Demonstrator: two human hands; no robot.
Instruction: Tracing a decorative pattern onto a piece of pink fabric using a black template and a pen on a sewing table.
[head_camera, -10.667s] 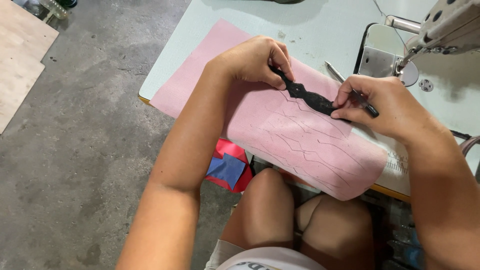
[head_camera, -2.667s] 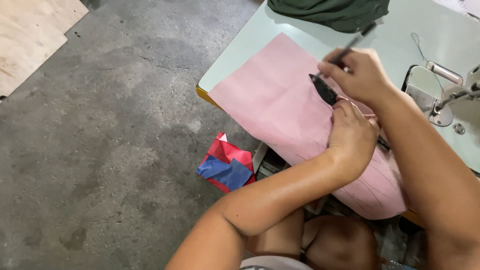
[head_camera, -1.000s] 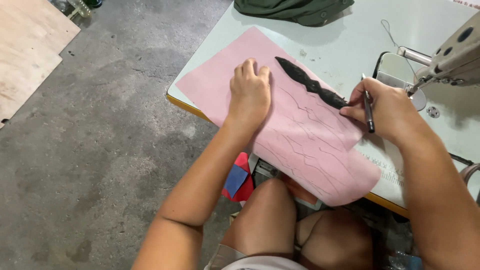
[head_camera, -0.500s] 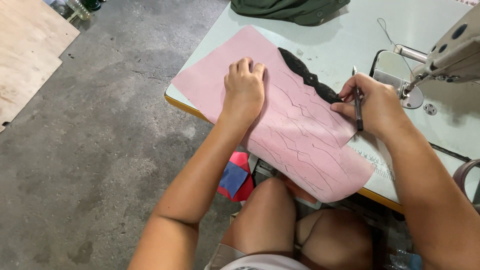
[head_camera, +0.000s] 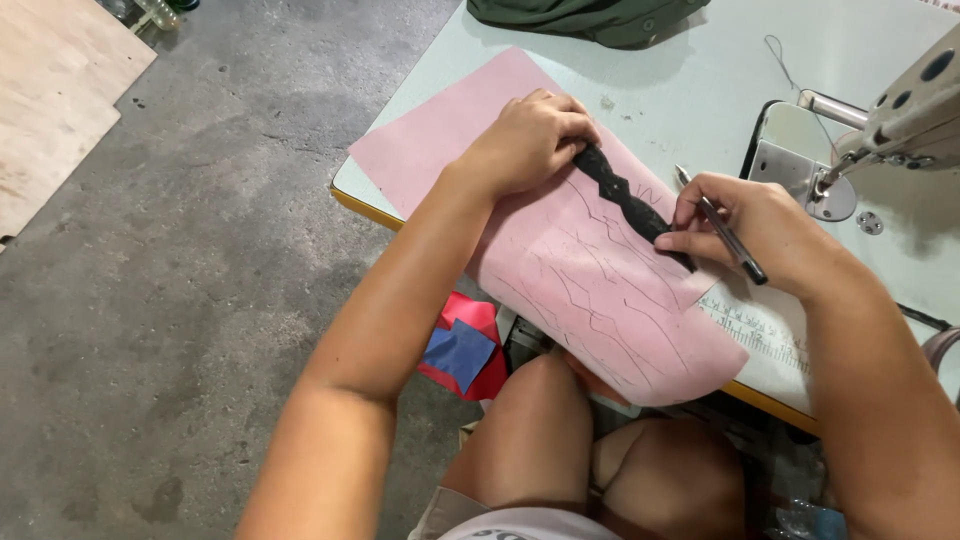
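Here the left hand (head_camera: 530, 140) is pressing its closed grip down on the upper end of a black zigzag template (head_camera: 628, 203), which is lying on a pink sheet (head_camera: 600, 290) hanging over the near edge of the tabletop (head_camera: 690, 90). The right hand (head_camera: 760, 235) is pinching the template's lower end while keeping a pen (head_camera: 722, 226) between its fingers. A sewing machine (head_camera: 900, 110) is standing toward the right edge.
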